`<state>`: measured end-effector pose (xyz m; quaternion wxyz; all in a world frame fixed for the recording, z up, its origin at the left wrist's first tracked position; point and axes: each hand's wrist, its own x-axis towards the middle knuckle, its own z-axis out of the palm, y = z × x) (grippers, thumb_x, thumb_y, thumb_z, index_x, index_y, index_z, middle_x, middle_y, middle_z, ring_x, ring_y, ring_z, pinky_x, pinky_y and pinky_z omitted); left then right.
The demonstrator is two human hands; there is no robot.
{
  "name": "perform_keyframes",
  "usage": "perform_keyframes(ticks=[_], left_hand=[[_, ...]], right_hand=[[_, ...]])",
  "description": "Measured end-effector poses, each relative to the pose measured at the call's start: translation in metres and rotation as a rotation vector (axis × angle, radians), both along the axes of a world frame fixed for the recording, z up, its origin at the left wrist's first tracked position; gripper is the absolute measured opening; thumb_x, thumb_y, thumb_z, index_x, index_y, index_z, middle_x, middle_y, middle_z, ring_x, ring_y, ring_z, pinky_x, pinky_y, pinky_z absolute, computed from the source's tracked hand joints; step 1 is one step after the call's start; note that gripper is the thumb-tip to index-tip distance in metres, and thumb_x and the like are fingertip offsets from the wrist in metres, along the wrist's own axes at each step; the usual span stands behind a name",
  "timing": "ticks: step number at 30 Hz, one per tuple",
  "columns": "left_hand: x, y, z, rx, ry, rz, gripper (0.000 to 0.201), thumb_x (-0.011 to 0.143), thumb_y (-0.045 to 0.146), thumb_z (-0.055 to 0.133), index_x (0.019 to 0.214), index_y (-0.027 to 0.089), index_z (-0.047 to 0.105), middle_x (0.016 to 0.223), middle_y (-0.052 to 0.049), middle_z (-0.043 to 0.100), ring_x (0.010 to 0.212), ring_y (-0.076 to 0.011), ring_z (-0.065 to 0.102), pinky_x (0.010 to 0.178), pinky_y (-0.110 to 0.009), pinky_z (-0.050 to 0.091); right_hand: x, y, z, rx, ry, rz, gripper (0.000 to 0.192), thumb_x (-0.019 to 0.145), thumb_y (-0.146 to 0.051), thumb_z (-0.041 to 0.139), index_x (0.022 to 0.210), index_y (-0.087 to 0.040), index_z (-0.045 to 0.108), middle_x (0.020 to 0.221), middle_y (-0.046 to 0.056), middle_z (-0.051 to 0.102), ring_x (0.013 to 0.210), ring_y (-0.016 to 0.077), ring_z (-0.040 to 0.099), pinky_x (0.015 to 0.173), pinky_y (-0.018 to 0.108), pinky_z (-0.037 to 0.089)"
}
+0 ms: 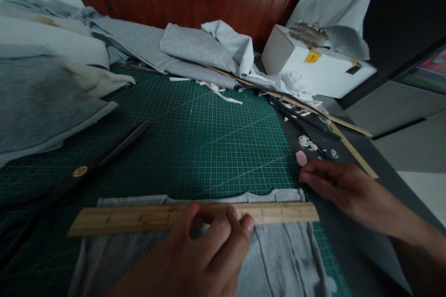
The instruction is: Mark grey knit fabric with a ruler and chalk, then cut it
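The green cutting mat (pixel 195 134) takes up most of the view and stretches away beyond the fingers of both hands. Heaped grey fabric (pixel 195 51) is seen far past the fingertips, against the wooden panel, and a white box (pixel 313 67) is set well beyond the right hand. A grey fabric piece (pixel 275 250) is spread flat on the mat under and nearer than the left fingers; its far edge is seen just past them and looks uneven, so it is judged not yet trimmed.

A wooden ruler (pixel 139 218) is laid across that piece just short of its far edge. It is pressed flat by the left hand (pixel 205 260), whose fingers (pixel 240 225) are bent down onto the wood near its middle rather than wrapped around it. The ruler thus appears to be placed, while no drawn line can be made out along it.

Large black scissors (pixel 101 160) lie untouched, well off to the left of the left fingers. The right hand (pixel 341 188) rests at the mat's right edge, its fingertips (pixel 306 177) loosely curled and closed on nothing that can be seen. A small pink chalk piece (pixel 301 158) lies just beyond those fingertips; whether it is touched cannot be told. Marking and cutting are judged to remain.
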<state>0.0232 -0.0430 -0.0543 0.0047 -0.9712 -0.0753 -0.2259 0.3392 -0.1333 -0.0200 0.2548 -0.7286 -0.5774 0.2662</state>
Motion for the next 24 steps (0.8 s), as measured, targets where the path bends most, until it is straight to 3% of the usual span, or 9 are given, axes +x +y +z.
perform_keyframes(ticks=[3,7,16,24], left_hand=[[0.0016,-0.0014,0.0025,-0.035,0.016,0.045,0.034,0.106,0.026,0.044,0.131,0.017,0.065,0.114,0.004,0.078,0.098,-0.0177,0.062,0.088,-0.042,0.041],[0.0019,-0.0032,0.0037,-0.042,0.039,0.037,0.034,0.105,0.028,0.048,0.132,0.018,0.065,0.117,0.002,0.077,0.099,-0.0195,0.062,0.088,-0.043,0.041],[-0.0039,-0.0065,0.0038,-0.003,0.044,0.063,0.038,0.103,0.033,0.052,0.136,0.019,0.065,0.122,0.000,0.075,0.102,-0.0215,0.061,0.092,-0.041,0.042],[-0.0014,-0.0083,0.0072,-0.004,0.003,0.083,0.036,0.105,0.028,0.046,0.131,0.017,0.068,0.122,0.000,0.077,0.106,-0.0196,0.061,0.095,-0.040,0.039]], right_hand=[[-0.0015,0.0022,0.0005,-0.074,0.134,0.029,0.035,0.100,-0.052,0.062,0.085,-0.020,0.067,0.072,-0.001,0.057,0.064,0.0131,0.050,0.056,0.024,0.044],[-0.0050,0.0027,-0.0003,-0.163,0.145,0.044,0.026,0.091,-0.041,0.076,0.081,-0.021,0.063,0.070,-0.004,0.053,0.062,0.0115,0.047,0.052,0.024,0.037],[-0.0020,0.0016,0.0004,-0.199,0.078,0.067,0.029,0.099,-0.042,0.064,0.079,-0.022,0.060,0.070,-0.004,0.046,0.062,0.0123,0.039,0.053,0.026,0.031],[-0.0040,0.0005,0.0000,-0.170,0.042,0.068,0.028,0.100,-0.043,0.063,0.081,-0.022,0.061,0.072,-0.004,0.049,0.063,0.0127,0.042,0.054,0.026,0.034]])
